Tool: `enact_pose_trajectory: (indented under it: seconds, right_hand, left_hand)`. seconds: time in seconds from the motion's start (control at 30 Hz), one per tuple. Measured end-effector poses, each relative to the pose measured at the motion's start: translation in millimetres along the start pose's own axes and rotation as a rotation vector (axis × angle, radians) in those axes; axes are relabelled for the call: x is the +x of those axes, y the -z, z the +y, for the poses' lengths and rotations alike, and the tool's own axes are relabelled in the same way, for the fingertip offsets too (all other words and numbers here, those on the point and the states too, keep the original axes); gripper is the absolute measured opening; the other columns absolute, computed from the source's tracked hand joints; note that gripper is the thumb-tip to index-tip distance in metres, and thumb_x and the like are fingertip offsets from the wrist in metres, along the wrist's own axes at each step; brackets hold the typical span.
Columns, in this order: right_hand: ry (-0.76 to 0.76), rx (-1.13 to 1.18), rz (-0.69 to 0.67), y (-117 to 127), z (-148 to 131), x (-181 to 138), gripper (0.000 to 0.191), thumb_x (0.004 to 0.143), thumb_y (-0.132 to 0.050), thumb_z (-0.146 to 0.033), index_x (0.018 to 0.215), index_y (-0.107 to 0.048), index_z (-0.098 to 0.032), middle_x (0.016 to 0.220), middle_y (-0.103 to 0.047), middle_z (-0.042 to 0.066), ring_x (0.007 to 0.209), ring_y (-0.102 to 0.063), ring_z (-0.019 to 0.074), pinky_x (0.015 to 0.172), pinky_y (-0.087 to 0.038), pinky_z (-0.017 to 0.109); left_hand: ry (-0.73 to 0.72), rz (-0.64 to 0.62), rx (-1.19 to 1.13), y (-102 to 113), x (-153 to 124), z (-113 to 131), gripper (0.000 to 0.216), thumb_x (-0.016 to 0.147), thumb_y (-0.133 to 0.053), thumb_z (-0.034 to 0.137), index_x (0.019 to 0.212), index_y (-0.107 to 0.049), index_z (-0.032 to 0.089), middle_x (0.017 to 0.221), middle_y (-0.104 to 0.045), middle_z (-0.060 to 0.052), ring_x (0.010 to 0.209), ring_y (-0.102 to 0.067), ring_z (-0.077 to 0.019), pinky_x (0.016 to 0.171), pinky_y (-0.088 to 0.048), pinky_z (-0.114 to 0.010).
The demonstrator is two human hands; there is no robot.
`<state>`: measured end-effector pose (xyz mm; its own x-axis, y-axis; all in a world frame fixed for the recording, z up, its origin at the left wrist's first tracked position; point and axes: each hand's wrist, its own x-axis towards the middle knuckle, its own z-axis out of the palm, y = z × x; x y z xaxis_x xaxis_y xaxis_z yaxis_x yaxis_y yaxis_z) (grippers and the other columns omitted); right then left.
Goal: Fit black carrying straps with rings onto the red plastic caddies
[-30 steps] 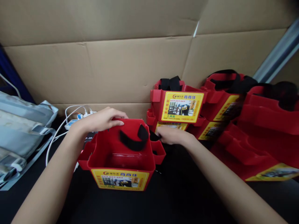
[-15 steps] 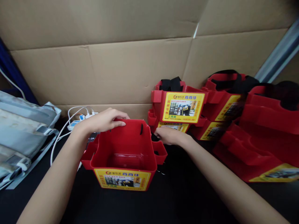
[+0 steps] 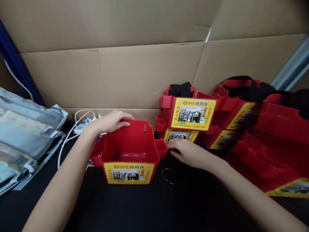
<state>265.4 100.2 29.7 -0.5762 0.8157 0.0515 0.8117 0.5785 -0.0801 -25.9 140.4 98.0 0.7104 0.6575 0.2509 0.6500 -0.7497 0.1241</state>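
Observation:
A red plastic tool box [image 3: 131,141] with a yellow picture label on its front stands open at the top, with a side pocket at each end. My left hand [image 3: 118,120] is closed over its back rim, thumb inside and fingers behind. Just right of the right-hand pocket, my right hand [image 3: 184,151] has its fingers curled on a black strap that mostly blends into the black surface. A thin metal ring [image 3: 168,176] lies below that hand. Two narrow slots show in the box's back wall.
Behind my right hand, more red tool boxes [image 3: 166,112] with black straps are stacked, and others fill the right side. A power strip [image 3: 80,128] with white cables sits behind my left arm. Grey-blue bags [image 3: 31,129] lie at the left. A cardboard wall [image 3: 125,74] closes the back.
The black strap end has gone from the right slot in the box's back wall. My right hand has come slightly nearer and right, and more of the metal ring shows.

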Motion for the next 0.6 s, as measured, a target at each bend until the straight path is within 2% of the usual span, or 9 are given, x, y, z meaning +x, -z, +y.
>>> enact_pose_trajectory:
  seconds: [0.07,0.13,0.23,0.3,0.37,0.43,0.5,0.6]
  right_hand:
    - [-0.016,0.005,-0.032,-7,-3,-24,0.036,0.086,-0.039,-0.036,0.110,-0.061,-0.023,0.119,-0.055,0.011,0.116,-0.046,0.0260,0.098,-0.033,0.043]
    - [-0.109,0.050,-0.139,-15,-5,-48,0.049,0.086,-0.032,-0.050,0.127,-0.047,-0.028,0.139,-0.036,0.009,0.131,-0.023,0.0292,0.105,-0.017,0.053]
    - [-0.187,0.193,-0.301,-26,-7,-82,0.064,0.081,-0.036,-0.059,0.137,-0.024,-0.032,0.148,-0.005,0.002,0.134,-0.002,0.0267,0.106,-0.012,0.052]
    - [-0.206,0.258,-0.324,-35,-8,-99,0.079,0.072,-0.050,-0.060,0.138,-0.015,-0.035,0.147,0.004,-0.001,0.133,0.003,0.0259,0.107,-0.012,0.049]
    - [-0.200,0.280,-0.293,-47,-9,-110,0.094,0.061,-0.063,-0.059,0.137,-0.013,-0.038,0.146,0.003,0.000,0.132,0.004,0.0287,0.107,-0.008,0.052]
    - [-0.163,0.286,-0.237,-58,-11,-113,0.096,0.056,-0.066,-0.060,0.136,-0.018,-0.039,0.147,-0.005,0.002,0.132,0.003,0.0325,0.104,-0.005,0.059]
    - [-0.123,0.294,-0.181,-67,-15,-109,0.084,0.062,-0.060,-0.062,0.135,-0.025,-0.038,0.146,-0.013,0.004,0.132,0.000,0.0341,0.101,-0.005,0.064]
    - [-0.078,0.318,-0.098,-72,-25,-95,0.062,0.075,-0.048,-0.058,0.132,-0.035,-0.037,0.143,-0.026,0.006,0.133,-0.009,0.0321,0.100,-0.010,0.065]
  left_hand:
    - [0.054,0.048,0.075,-1,12,-9,0.020,0.086,-0.043,0.019,0.095,-0.060,0.015,0.091,-0.066,-0.004,0.081,-0.059,-0.0137,0.073,-0.042,-0.023]
    - [0.122,0.104,0.143,-3,20,-11,0.027,0.088,-0.039,0.020,0.108,-0.057,0.016,0.106,-0.063,-0.008,0.095,-0.058,-0.0176,0.082,-0.041,-0.029]
    - [0.134,0.157,0.220,-13,15,2,0.043,0.089,-0.038,0.033,0.129,-0.039,0.017,0.129,-0.048,-0.013,0.114,-0.047,-0.0244,0.092,-0.035,-0.038]
    - [0.078,0.084,0.245,-26,0,13,0.056,0.086,-0.041,0.044,0.135,-0.031,0.018,0.130,-0.046,-0.013,0.114,-0.046,-0.0263,0.091,-0.037,-0.038]
    - [0.073,-0.001,0.276,-44,-15,17,0.054,0.086,-0.041,0.042,0.133,-0.032,0.017,0.120,-0.054,-0.014,0.104,-0.052,-0.0269,0.085,-0.040,-0.039]
    - [0.142,0.015,0.313,-60,-24,11,0.043,0.089,-0.036,0.030,0.129,-0.038,0.015,0.112,-0.057,-0.015,0.100,-0.054,-0.0265,0.083,-0.039,-0.040]
    - [0.195,0.056,0.325,-72,-25,-2,0.037,0.090,-0.032,0.023,0.124,-0.042,0.012,0.108,-0.057,-0.016,0.100,-0.053,-0.0267,0.084,-0.038,-0.042]
    - [0.216,0.089,0.312,-79,-16,-17,0.033,0.089,-0.034,0.023,0.119,-0.045,0.013,0.106,-0.057,-0.015,0.100,-0.051,-0.0270,0.084,-0.038,-0.043]
